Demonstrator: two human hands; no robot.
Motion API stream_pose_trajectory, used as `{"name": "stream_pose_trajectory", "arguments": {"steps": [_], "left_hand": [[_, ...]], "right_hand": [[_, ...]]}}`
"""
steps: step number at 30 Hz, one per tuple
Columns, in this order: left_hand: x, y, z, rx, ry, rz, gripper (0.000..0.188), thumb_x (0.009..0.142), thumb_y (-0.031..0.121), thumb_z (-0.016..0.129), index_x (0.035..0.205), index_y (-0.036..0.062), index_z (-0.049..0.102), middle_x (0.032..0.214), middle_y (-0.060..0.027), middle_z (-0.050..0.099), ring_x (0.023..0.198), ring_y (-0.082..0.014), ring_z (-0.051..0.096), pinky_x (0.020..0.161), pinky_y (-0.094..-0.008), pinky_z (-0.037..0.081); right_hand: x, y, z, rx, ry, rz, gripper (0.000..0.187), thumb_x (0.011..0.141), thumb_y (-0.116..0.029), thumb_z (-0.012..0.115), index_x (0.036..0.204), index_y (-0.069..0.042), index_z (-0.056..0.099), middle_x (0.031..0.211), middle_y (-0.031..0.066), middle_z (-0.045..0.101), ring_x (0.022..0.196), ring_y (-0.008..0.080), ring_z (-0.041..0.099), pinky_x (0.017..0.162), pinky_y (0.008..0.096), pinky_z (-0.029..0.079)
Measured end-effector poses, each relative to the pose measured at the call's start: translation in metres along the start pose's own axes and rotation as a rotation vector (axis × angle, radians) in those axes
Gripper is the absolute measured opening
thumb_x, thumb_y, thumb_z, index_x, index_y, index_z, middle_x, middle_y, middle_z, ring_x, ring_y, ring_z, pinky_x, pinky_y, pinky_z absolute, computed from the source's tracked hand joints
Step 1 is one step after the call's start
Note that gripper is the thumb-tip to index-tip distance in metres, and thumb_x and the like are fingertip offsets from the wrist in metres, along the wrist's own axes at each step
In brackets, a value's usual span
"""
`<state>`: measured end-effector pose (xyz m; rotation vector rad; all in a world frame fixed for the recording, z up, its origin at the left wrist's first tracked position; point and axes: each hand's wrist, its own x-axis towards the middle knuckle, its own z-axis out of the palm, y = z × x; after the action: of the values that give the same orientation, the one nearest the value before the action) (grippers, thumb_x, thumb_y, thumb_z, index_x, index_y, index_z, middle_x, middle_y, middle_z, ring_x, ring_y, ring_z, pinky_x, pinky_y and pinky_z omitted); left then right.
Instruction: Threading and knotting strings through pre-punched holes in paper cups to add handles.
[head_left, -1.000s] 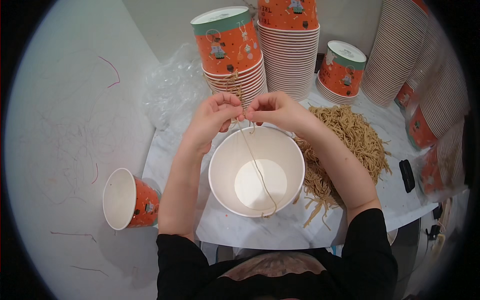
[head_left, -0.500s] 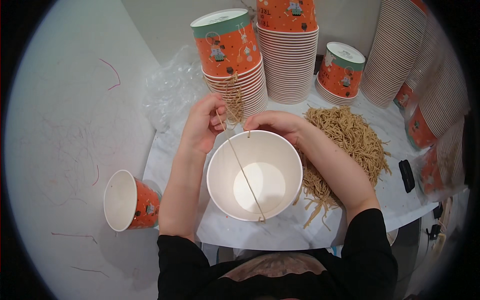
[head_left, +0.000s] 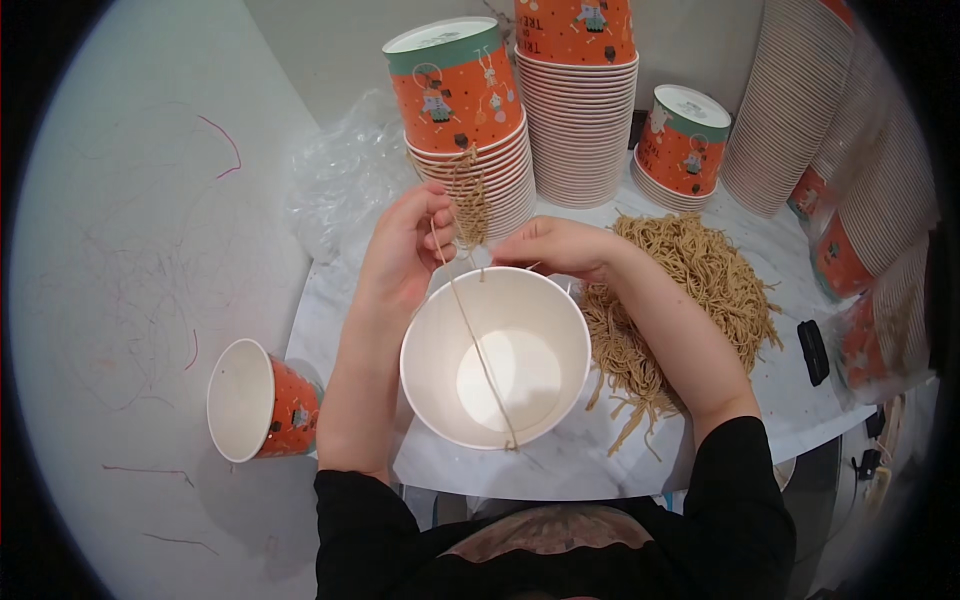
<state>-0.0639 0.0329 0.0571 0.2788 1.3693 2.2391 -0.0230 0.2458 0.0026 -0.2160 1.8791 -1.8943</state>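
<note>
Working at a white marble-look tabletop (head_left: pixel 760 250) crowded with stacked orange paper cups (head_left: pixel 578 110), your left hand (head_left: pixel 405 250) pinches a thin tan string (head_left: pixel 478 335) crossing the white paper bucket (head_left: pixel 495 357), while your right hand (head_left: pixel 555 246) grips its far rim.

There is one view only, from a wide fisheye camera on the person's head, looking steeply down the chest onto the table (head_left: pixel 560 470). It sits close: both forearms rise from the lower edge and the white bucket (head_left: pixel 495 358) fills the middle. The far stacks of cups (head_left: pixel 580 110) bend toward the rim, and dark corners ring the round picture.
</note>
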Motion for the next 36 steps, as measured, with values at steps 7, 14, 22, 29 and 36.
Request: {"name": "stream_pose_trajectory", "arguments": {"steps": [7, 14, 22, 29, 36], "left_hand": [[-0.03, 0.019, 0.019, 0.145, -0.126, 0.03, 0.013, 0.093, 0.013, 0.058, 0.105, 0.0097, 0.055, 0.074, 0.0051, 0.053, 0.058, -0.0038, 0.046, 0.054, -0.02, 0.04], [-0.053, 0.025, 0.031, 0.119, -0.288, 0.009, 0.01, 0.093, 0.013, 0.061, 0.102, 0.0107, 0.057, 0.074, 0.0048, 0.058, 0.062, -0.0036, 0.053, 0.058, -0.019, 0.042], [-0.076, 0.03, 0.035, 0.177, -0.416, 0.013, 0.017, 0.097, 0.013, 0.063, 0.108, 0.0081, 0.053, 0.079, 0.0012, 0.062, 0.07, -0.0057, 0.06, 0.064, -0.0209, 0.046], [-0.133, 0.055, 0.053, 0.463, -0.471, 0.118, 0.026, 0.089, 0.002, 0.07, 0.111, 0.0025, 0.056, 0.084, -0.0013, 0.062, 0.069, -0.0071, 0.062, 0.059, -0.0207, 0.046], [-0.145, 0.054, 0.053, 1.492, -0.005, 0.887, 0.04, 0.077, 0.007, 0.079, 0.114, 0.0059, 0.063, 0.089, -0.0047, 0.064, 0.082, -0.0213, 0.064, 0.093, -0.0415, 0.045]], "right_hand": [[-0.014, -0.016, 0.002, -0.423, -0.055, 0.28, 0.086, 0.097, -0.076, 0.027, 0.124, -0.006, 0.069, 0.113, 0.0126, 0.07, 0.094, 0.0185, 0.068, 0.075, 0.032, 0.055], [0.02, 0.026, 0.021, -0.42, -0.41, 0.457, 0.104, 0.084, -0.091, 0.019, 0.131, -0.009, 0.061, 0.099, 0.0093, 0.073, 0.074, 0.0186, 0.073, 0.061, 0.0288, 0.061], [-0.005, -0.022, 0.054, -0.361, -0.619, 0.546, 0.075, 0.09, -0.071, 0.056, 0.13, -0.007, 0.06, 0.113, 0.0089, 0.067, 0.095, 0.0209, 0.07, 0.08, 0.0366, 0.061], [-0.063, -0.098, 0.021, -0.407, 0.068, -0.143, 0.051, 0.074, -0.029, 0.09, 0.106, -0.005, 0.059, 0.11, 0.0064, 0.056, 0.098, 0.0159, 0.063, 0.076, 0.0307, 0.059], [-0.082, -0.172, 0.035, -0.857, 0.709, -1.179, 0.05, 0.067, -0.014, 0.09, 0.107, -0.004, 0.06, 0.108, 0.0055, 0.056, 0.099, 0.0182, 0.061, 0.089, 0.0327, 0.056]]}}
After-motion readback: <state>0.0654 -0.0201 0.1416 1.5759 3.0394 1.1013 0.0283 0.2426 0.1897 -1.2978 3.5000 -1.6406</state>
